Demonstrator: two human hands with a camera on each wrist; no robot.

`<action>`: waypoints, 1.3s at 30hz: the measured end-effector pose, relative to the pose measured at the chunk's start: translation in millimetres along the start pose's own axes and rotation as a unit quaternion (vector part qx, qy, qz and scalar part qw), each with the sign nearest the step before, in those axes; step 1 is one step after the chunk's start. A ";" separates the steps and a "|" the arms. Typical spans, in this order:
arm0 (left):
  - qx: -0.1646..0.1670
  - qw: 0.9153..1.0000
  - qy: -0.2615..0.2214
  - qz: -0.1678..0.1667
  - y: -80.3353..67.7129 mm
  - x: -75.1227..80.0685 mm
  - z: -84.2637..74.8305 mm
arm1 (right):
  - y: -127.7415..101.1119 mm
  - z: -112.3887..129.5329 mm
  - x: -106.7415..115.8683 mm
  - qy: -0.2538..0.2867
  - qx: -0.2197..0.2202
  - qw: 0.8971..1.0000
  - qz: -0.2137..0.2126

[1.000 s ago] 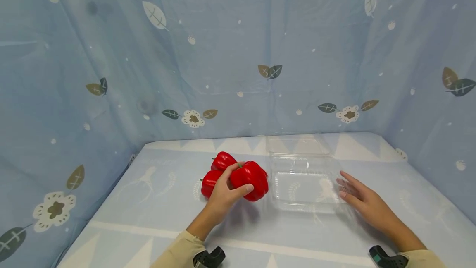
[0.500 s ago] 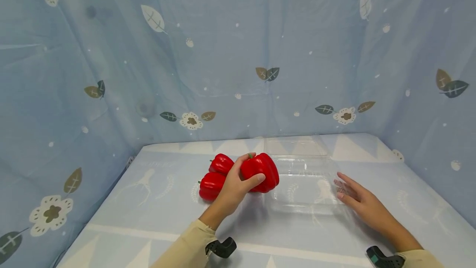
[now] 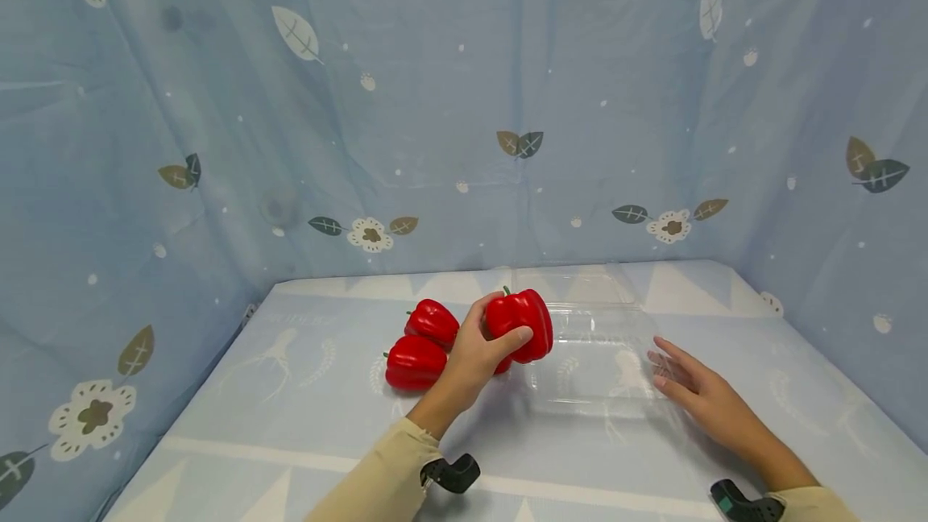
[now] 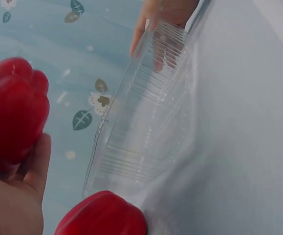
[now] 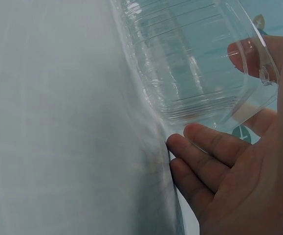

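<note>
The left hand, gripping a red pepper, has lifted it rightward toward the clear tray; the flat right hand stays against the tray.

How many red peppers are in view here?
3. One pepper is gripped in the left hand beside the clear tray; two lie on the table, the near pepper and the far pepper.

Left hand raised, fingers curled in grip — right hand flat, fingers straight.
</note>
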State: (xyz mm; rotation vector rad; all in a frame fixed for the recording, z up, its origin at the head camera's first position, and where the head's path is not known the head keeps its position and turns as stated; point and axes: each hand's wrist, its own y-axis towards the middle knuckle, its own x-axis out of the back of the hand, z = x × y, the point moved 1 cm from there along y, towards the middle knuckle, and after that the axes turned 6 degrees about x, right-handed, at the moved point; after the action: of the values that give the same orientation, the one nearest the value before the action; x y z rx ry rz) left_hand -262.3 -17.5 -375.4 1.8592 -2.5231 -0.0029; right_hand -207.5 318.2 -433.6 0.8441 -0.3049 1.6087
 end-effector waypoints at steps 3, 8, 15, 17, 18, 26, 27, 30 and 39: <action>-0.008 1.000 0.010 -0.015 2.1 -3.0 -0.7 | -1.4 -0.3 -0.8 0.005 0.004 1.000 0.000; -0.013 1.000 0.011 -0.006 7.1 -9.5 -2.5 | -2.5 -0.2 -2.0 0.006 0.004 1.000 -0.003; -0.006 1.000 -0.015 0.017 13.7 -17.0 -3.9 | -1.3 -2.5 -1.8 0.009 0.005 1.000 -0.002; 0.002 0.999 -0.026 0.024 15.8 -19.4 -4.2 | -1.1 -3.3 -1.8 0.005 0.004 1.000 -0.004; 0.006 0.999 -0.031 0.027 16.9 -20.6 -4.2 | -0.9 -3.7 -1.9 0.003 0.003 1.000 -0.004; 0.014 0.999 -0.023 0.025 24.1 -25.4 -3.4 | -1.6 -5.7 -2.3 -0.006 0.000 1.000 -0.005; 0.016 0.999 -0.020 0.026 24.9 -25.8 -3.7 | -1.7 -5.5 -2.3 -0.007 -0.001 1.000 -0.005; 0.022 0.999 -0.005 0.027 27.4 -27.2 -5.4 | -1.3 -4.0 -1.8 -0.010 -0.005 1.000 -0.006; 0.058 0.996 0.034 0.061 34.4 -34.3 -6.8 | -0.1 -2.3 -2.0 -0.007 -0.016 1.000 0.000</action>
State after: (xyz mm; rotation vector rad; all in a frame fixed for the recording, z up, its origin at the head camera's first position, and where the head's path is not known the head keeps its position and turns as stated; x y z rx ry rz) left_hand -285.0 25.5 -368.6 1.7048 -2.6383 0.2085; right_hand -208.2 318.2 -436.6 0.8305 -0.3389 1.5950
